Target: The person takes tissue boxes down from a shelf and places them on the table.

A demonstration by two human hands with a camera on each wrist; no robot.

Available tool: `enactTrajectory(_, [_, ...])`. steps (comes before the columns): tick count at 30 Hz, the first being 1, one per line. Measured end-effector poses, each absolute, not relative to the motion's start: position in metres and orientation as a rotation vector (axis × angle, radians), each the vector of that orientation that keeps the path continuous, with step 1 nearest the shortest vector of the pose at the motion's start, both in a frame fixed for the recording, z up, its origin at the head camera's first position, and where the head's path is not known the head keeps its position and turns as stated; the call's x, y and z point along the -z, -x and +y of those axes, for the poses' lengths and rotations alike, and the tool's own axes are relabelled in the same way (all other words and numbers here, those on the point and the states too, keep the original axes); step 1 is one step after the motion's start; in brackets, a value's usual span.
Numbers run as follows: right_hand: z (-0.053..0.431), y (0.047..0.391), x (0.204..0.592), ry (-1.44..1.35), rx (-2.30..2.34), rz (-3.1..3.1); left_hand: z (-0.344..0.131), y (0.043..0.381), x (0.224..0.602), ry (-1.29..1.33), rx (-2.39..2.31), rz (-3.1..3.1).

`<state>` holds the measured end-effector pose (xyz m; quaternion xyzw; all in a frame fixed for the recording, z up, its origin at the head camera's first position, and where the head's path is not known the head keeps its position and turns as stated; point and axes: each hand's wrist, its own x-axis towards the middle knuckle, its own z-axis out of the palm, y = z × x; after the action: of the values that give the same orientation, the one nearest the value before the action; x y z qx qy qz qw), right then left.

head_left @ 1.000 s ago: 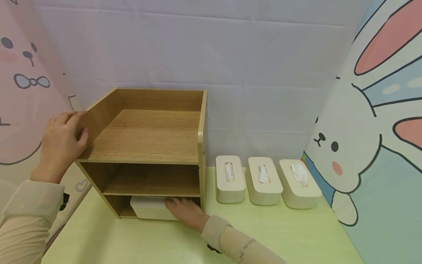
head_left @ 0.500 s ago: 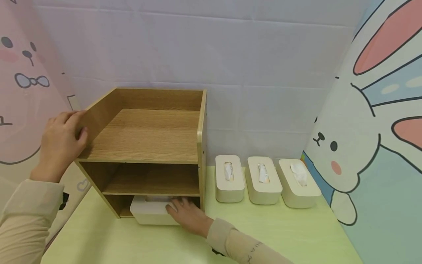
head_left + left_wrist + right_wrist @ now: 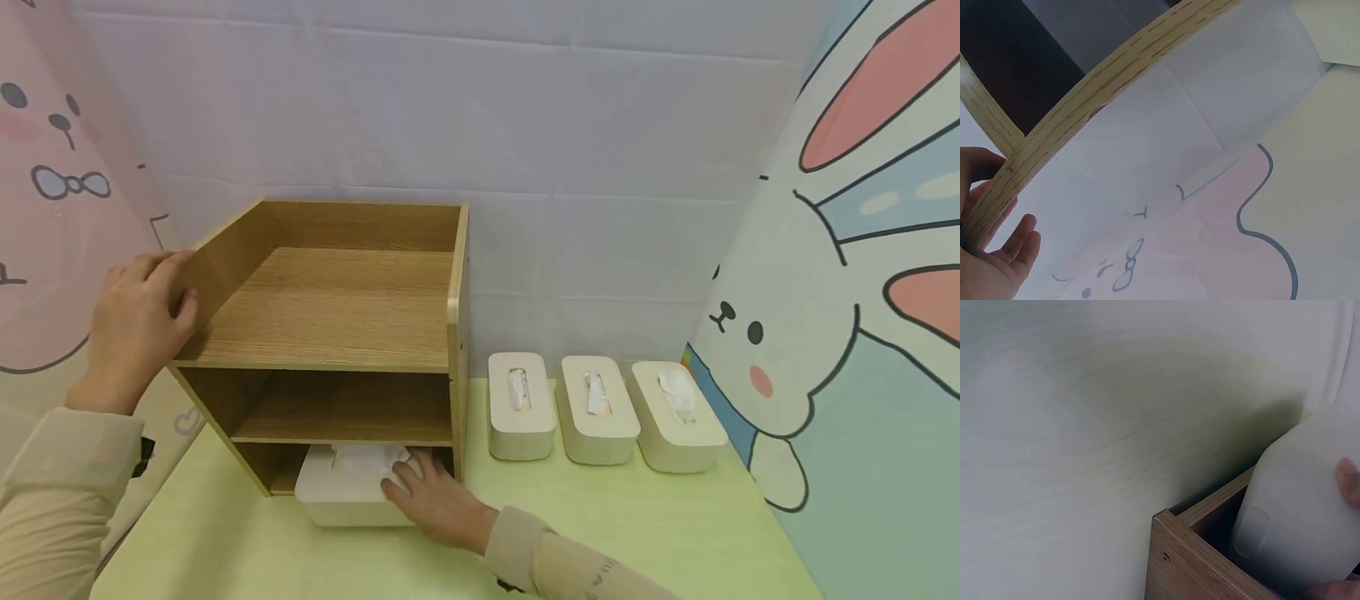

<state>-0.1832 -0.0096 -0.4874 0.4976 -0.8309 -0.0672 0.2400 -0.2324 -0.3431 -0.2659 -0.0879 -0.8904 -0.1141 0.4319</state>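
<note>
My left hand (image 3: 135,333) holds the left side panel of a wooden shelf unit (image 3: 352,308). In the left wrist view, thumb and fingers lie on opposite sides of the panel's edge (image 3: 1091,103). Low down, a white tissue box (image 3: 352,507) juts partway out of the bottom compartment, its back under the middle shelf. A white tissue shows at its slot. My right hand (image 3: 442,504) grips this box at its right end, thumb toward the front. The right wrist view shows fingers (image 3: 1349,478) on the box (image 3: 1300,500) beside the unit's edge; most of that hand is outside that view.
Three similar tissue boxes stand right of the unit: a left one (image 3: 521,408), a middle one (image 3: 597,412) and a right one (image 3: 678,417). All rest on the pale green table (image 3: 600,525). A white backdrop (image 3: 600,167) hangs behind, with printed side walls.
The tissue box has slid forward out of the bottom compartment, and its slot has come into sight. My right hand has moved toward me with it. The left hand stays on the panel.
</note>
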Motion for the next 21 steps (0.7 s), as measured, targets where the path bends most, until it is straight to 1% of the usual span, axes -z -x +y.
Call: enactTrajectory(21, [0.019, 0.16, 0.479, -1.518, 0.136, -2.254, -0.341, 0.232, 0.265, 0.211, 0.293, -2.238])
